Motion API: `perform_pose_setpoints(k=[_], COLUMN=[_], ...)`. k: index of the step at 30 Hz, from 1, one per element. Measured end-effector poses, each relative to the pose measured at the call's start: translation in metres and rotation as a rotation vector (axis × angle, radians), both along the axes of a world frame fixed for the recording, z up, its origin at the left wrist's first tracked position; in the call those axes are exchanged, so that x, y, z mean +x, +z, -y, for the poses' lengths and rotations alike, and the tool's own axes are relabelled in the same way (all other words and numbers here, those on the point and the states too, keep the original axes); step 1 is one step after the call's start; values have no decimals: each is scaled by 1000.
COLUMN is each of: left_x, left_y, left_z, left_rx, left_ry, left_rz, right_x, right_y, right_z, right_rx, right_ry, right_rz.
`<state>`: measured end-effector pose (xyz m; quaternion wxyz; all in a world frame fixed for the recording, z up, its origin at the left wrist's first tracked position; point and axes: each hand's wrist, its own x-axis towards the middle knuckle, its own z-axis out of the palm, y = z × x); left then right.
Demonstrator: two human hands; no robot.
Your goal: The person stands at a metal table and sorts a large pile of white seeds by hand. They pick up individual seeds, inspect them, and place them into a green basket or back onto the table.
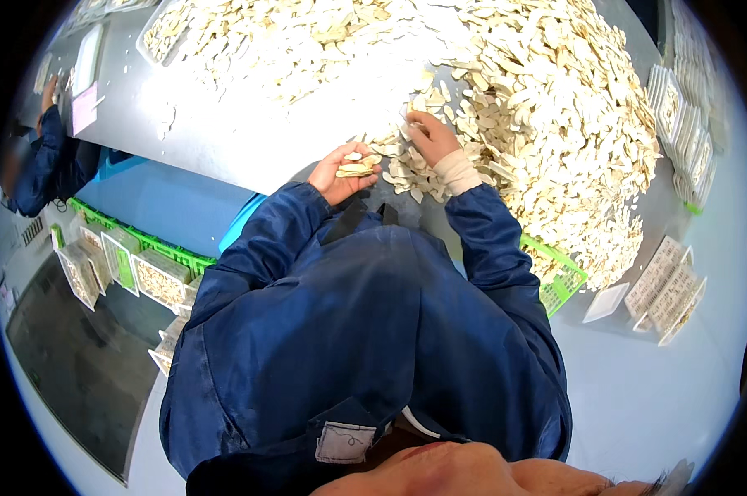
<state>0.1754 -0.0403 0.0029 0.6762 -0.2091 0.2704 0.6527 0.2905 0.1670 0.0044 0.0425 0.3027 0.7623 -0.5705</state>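
Several pale cream, flat dried slices (357,169) lie in my left hand (334,178). Its palm is turned up near the table's edge, and the fingers curl around them. To the right, my right hand (432,139) reaches over loose slices at the foot of the large heap. Its fingers are bent and held together, and whatever is between them is hidden. A light cuff covers that wrist. The big heap of slices (555,107) rises beyond and to the right of this hand, and more slices (266,50) spread along the far side of the metal table (216,136).
A green basket (565,281) sits under the heap's near right edge. Filled clear trays stand at right (667,289) and far right (683,124). At left are a green crate (175,252) with trays and a blue bin (167,198). A co-worker's sleeve (52,157) shows far left.
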Motion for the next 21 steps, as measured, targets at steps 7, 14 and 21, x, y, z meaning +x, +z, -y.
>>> perform_pose_setpoints(k=[7, 14, 21], left_x=[-1, 9, 10], left_y=[-8, 0, -6], left_z=[7, 5, 10], left_rx=[-9, -17, -30], left_ry=[10, -35, 28], left_rz=[10, -14, -34], right_x=[20, -28, -27], right_y=[-32, -24, -30], right_z=[-26, -18, -17], right_rx=[421, 520, 422], right_ry=[-10, 93, 138], right_rz=[88, 517, 453])
